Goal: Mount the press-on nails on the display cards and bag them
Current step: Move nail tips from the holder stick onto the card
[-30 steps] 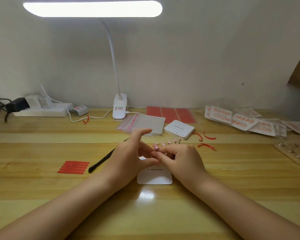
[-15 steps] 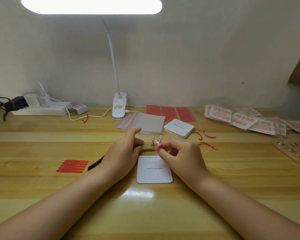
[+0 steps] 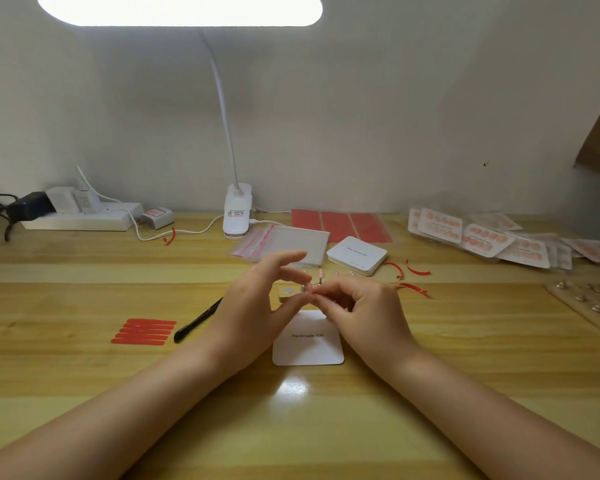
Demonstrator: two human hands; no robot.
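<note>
A white display card printed "Handmade Nail" lies flat on the desk in front of me. Just above its far edge my right hand pinches a small pink press-on nail in its curled fingertips. My left hand meets it from the left, thumb and a lower finger closing on the same nail while the index finger points up. Behind the hands a short wooden strip carries more pink nails on small stands, partly hidden by my fingers.
A card stack, clear zip bags and red sheets lie behind. Red adhesive strips and a black tool sit left. Bagged finished cards and a studded wooden board are right. Lamp base at back.
My left hand left the wooden strip and came back to the nail that my right hand holds. Both hands now meet slightly nearer the card.
</note>
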